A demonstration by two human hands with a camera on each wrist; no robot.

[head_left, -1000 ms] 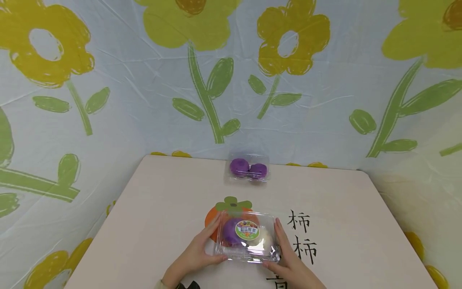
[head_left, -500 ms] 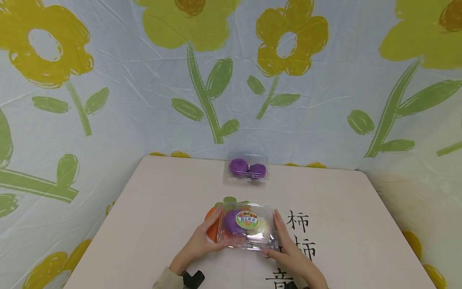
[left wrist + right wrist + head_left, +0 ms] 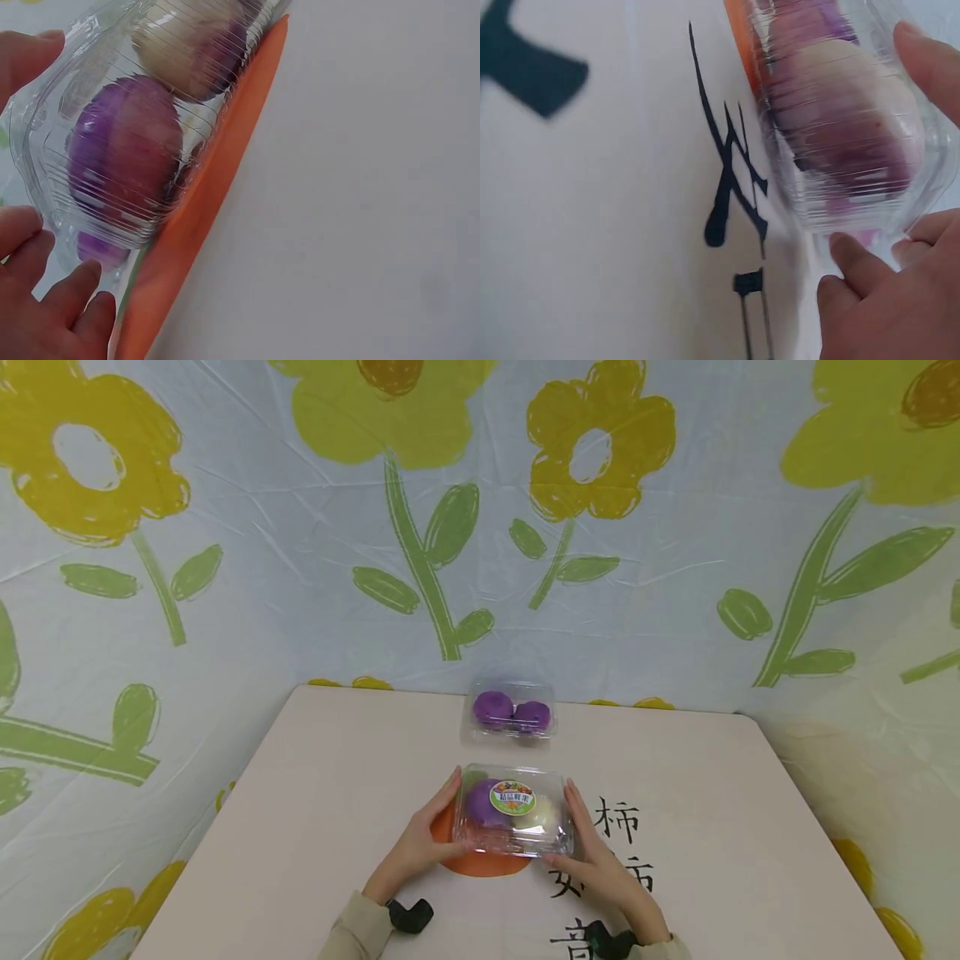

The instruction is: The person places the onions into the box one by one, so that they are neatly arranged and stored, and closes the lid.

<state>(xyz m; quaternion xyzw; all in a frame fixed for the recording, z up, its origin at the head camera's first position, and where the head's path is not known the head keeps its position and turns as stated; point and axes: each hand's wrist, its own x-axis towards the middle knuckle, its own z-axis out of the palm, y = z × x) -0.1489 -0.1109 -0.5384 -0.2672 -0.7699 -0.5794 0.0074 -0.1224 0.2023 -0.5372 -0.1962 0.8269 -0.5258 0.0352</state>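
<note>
Holding the box (image 3: 513, 810) between our left hand (image 3: 420, 847) and right hand (image 3: 600, 864), fingers curled on its sides, we have slid it up-frame toward the 2nd box (image 3: 512, 712); it seems slightly lifted at centre frame.

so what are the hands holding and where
Both hold the clear clamshell box by its short ends: left hand on the left end, right hand on the right.

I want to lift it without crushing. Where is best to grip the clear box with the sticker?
Probably by its two short ends, from both sides, as the left hand and right hand do now on the clear box: the lid looks thin, with soft round pieces under it.
</note>
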